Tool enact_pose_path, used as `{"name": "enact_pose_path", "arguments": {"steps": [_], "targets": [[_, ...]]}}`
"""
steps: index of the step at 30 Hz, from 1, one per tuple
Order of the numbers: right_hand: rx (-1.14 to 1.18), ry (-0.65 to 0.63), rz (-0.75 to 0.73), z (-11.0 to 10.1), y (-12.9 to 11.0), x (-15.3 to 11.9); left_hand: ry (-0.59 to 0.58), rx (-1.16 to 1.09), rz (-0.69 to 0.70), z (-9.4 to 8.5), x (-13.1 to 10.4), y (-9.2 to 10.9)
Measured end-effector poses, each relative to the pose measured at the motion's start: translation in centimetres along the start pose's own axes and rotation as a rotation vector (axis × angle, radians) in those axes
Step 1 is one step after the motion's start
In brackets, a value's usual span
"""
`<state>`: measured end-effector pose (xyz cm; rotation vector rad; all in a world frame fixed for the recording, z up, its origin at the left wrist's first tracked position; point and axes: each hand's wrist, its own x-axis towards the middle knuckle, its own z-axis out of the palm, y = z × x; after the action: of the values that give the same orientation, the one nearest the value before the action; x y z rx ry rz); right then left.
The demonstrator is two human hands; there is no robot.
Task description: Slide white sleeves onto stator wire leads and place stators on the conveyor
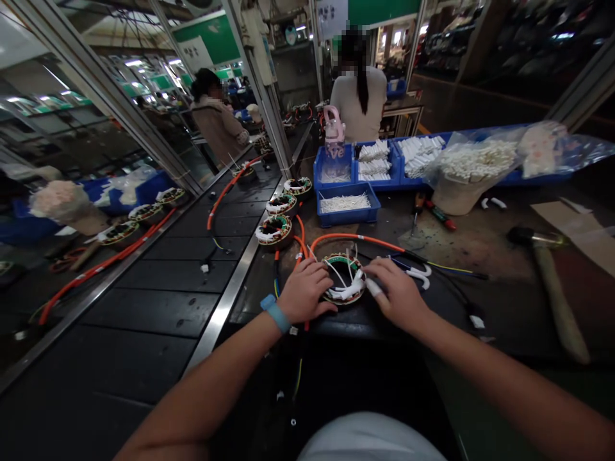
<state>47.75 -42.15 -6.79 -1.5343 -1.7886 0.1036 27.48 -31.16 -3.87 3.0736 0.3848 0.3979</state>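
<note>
A ring-shaped wound coil part [344, 296] lies on the dark table at the front edge, with white sleeves and thin white strips across its opening. My left hand [305, 289] rests against the ring's left side, fingers over the rim and thumb below, spread apart. At the right rim is my right hand [396, 292], its thumb and forefinger apart, a white cover on one fingertip; nothing shows between them. An orange cable [358, 237] arches behind the ring, ending in thin wires at the right.
Three similar rings [273, 230] stand at the conveyor's metal edge [225, 301]. Blue bins [348, 218] of white tubes sit behind. A screwdriver [417, 208], a plastic-lined tub [456, 192] and a hammer [557, 294] lie to the right. Two people work beyond.
</note>
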Motion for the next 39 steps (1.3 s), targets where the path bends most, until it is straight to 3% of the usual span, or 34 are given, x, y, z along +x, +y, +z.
{"name": "enact_pose_path", "arguments": {"steps": [6,15,21,23,25,28,30,32,35,39], "targets": [[-0.101,-0.098,-0.193,1.9,-0.1,-2.9,0.105,-0.049,-0.259,2.2,-0.2,2.8],[-0.597,-0.201,-0.369,2.4,-1.4,-1.7,0.062,-0.220,-0.282,0.9,-0.1,3.1],[-0.477,-0.247,-0.325,1.1,-1.5,-1.6,0.019,-0.291,-0.357,-0.1,0.4,2.8],[-0.322,-0.262,-0.311,-0.2,0.0,-1.1,0.023,-0.316,-0.387,-0.2,0.5,2.7],[-0.198,-0.177,-0.201,-2.1,3.0,0.2,0.025,-0.343,-0.400,-0.1,0.4,2.7],[-0.182,0.203,0.199,-6.5,9.4,3.2,0.070,-0.349,-0.418,0.5,0.2,2.8],[-0.302,0.443,0.513,-10.1,13.9,5.3,0.123,-0.336,-0.422,0.9,0.1,3.0],[-0.443,0.559,0.678,-13.4,17.6,7.0,0.167,-0.314,-0.395,1.4,-0.1,3.0],[-0.553,0.561,0.741,-16.7,20.6,8.4,0.176,-0.280,-0.310,1.6,-0.4,2.7],[-0.627,0.452,0.682,-17.8,21.6,8.2,0.085,-0.272,-0.236,1.2,-0.5,2.1]]}}
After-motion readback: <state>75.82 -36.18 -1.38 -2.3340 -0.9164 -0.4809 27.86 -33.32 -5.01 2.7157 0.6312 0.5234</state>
